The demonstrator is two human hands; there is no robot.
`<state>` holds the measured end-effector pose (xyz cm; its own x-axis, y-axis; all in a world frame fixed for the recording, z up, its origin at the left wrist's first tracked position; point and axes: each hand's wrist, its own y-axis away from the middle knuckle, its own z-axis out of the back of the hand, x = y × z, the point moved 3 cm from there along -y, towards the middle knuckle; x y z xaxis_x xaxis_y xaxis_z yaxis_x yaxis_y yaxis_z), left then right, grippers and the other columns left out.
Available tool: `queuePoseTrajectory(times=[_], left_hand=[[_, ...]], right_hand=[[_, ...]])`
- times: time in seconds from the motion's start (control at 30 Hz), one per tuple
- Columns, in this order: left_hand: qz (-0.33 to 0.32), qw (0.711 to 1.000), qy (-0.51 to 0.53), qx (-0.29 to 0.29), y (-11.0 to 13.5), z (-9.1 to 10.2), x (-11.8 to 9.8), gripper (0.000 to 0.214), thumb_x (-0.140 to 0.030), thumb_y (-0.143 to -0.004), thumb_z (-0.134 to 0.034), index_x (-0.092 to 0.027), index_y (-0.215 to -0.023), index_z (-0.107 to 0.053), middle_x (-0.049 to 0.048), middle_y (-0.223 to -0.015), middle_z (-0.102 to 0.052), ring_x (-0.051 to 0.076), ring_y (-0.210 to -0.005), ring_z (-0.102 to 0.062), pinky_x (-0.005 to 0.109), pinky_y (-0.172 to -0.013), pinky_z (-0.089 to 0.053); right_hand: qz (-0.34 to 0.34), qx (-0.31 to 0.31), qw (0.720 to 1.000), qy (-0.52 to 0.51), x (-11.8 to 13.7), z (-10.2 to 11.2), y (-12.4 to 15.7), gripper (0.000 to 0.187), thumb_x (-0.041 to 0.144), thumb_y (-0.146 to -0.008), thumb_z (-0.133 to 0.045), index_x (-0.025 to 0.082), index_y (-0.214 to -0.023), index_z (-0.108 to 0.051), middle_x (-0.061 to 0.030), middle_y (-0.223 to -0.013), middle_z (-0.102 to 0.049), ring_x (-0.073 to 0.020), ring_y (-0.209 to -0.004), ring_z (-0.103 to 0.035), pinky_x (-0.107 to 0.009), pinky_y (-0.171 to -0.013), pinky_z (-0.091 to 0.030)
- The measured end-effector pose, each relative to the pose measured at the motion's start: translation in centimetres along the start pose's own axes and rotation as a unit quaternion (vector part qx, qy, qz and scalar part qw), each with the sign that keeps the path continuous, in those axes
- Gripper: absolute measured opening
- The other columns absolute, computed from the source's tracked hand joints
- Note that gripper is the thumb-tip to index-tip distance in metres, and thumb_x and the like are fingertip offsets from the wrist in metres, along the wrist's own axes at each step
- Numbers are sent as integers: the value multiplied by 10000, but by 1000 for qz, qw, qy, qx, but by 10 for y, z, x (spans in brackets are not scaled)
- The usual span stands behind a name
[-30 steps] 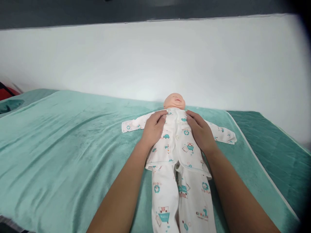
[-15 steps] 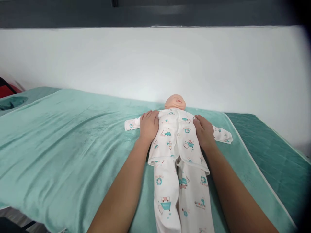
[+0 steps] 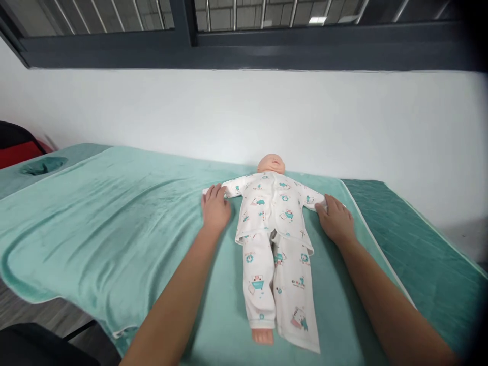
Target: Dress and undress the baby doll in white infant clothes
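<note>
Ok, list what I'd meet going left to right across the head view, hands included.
Red-and-black object at the edge → left hand → doll's head → right hand → darker green quilted cover past the blanket.

A pale green blanket [image 3: 125,213] lay rumpled over a darker green bed [image 3: 430,249] with a hole [image 3: 44,165] near its left end. Behind rose a white wall [image 3: 171,112], topped by a dark window frame [image 3: 305,50] and metal bars [image 3: 263,13]. Something red and black [image 3: 19,153] sat far left; grey floor [image 3: 23,305] showed below
</note>
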<state>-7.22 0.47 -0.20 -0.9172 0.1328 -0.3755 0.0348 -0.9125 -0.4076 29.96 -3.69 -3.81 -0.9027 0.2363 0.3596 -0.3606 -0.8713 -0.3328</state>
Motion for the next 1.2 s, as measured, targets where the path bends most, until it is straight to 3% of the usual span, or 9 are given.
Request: queuePoseTrajectory(times=[0.13,0.27,0.57,0.97,1.2], left_hand=[[76,997,-27,16,14,13,29,549,-215,-868,-451,-178,-1414,-478,123,-1521,-436,291,-1421,-361,449,-1174,-298],[102,993,-49,25,15,15,35,578,-279,-904,-423,-179,-1474,-404,150,-1486,-475,307,-1422,-362,473,-1164,-297],[88,993,-73,27,7,9,33,539,-250,-935,-347,-231,-1468,-425,104,-1489,-492,275,-1402,-394,474,-1153,-288],[81,994,-73,24,-11,9,45,593,-61,-863,-361,-210,-1422,-491,104,-1443,-544,233,-1377,-441,400,-1115,-332],[101,992,-81,0,-24,14,52,601,-45,-852,-363,-237,-1402,-509,78,-1536,-431,236,-1380,-422,402,-1089,-357]], right_hand=[[-12,30,999,34,-15,9,12,637,525,-963,-338,183,-1499,-363,-117,-1557,-361,-316,-1410,-349,-504,-1147,-290],[-57,37,996,59,-16,15,22,686,560,-952,-338,153,-1503,-359,-190,-1549,-337,-363,-1384,-386,-513,-1129,-309],[-79,21,994,70,-17,19,29,667,543,-932,-332,147,-1461,-425,-196,-1427,-479,-376,-1349,-412,-530,-1101,-329],[-80,27,994,64,-13,21,29,621,497,-948,-342,158,-1462,-422,-176,-1476,-451,-345,-1364,-407,-517,-1109,-320],[-81,20,994,70,-12,20,28,611,496,-958,-323,164,-1461,-423,-157,-1489,-443,-330,-1373,-391,-504,-1118,-302]])
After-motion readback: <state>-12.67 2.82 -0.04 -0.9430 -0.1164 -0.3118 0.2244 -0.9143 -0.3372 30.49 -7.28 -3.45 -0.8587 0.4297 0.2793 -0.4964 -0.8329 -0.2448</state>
